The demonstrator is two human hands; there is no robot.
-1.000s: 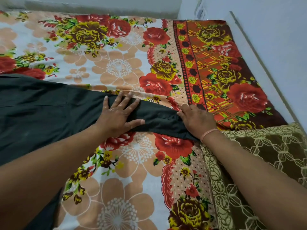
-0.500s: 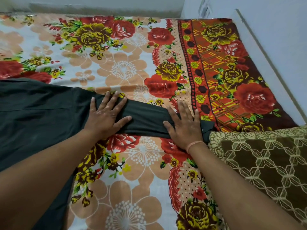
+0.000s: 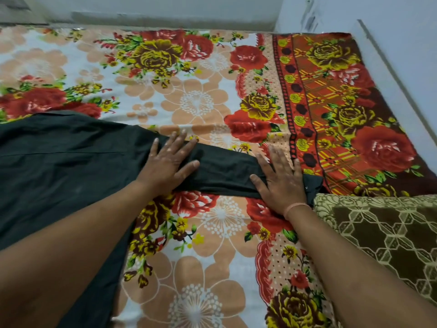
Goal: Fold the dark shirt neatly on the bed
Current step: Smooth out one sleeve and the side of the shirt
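The dark shirt (image 3: 63, 166) lies spread flat on the left half of the bed, its body partly hidden under my left forearm. One long sleeve (image 3: 224, 171) stretches to the right across the floral sheet. My left hand (image 3: 169, 162) presses flat, fingers spread, where the sleeve meets the shirt's body. Flat on the sleeve near its cuff rests my right hand (image 3: 281, 178), fingers apart, with a thin band on the wrist. The cuff end (image 3: 313, 183) pokes out just right of that hand. Neither hand grips the cloth.
The bed carries a floral sheet (image 3: 201, 95) with red and yellow roses and an orange-brown border at the right. A brown patterned blanket or pillow (image 3: 383, 235) lies at the near right, touching the cuff. A pale wall (image 3: 406, 55) runs along the bed's right side.
My right hand has gone from gripping the cuff to lying flat on the sleeve, a little to the left. My left hand slid left along the sleeve towards the shirt's body.
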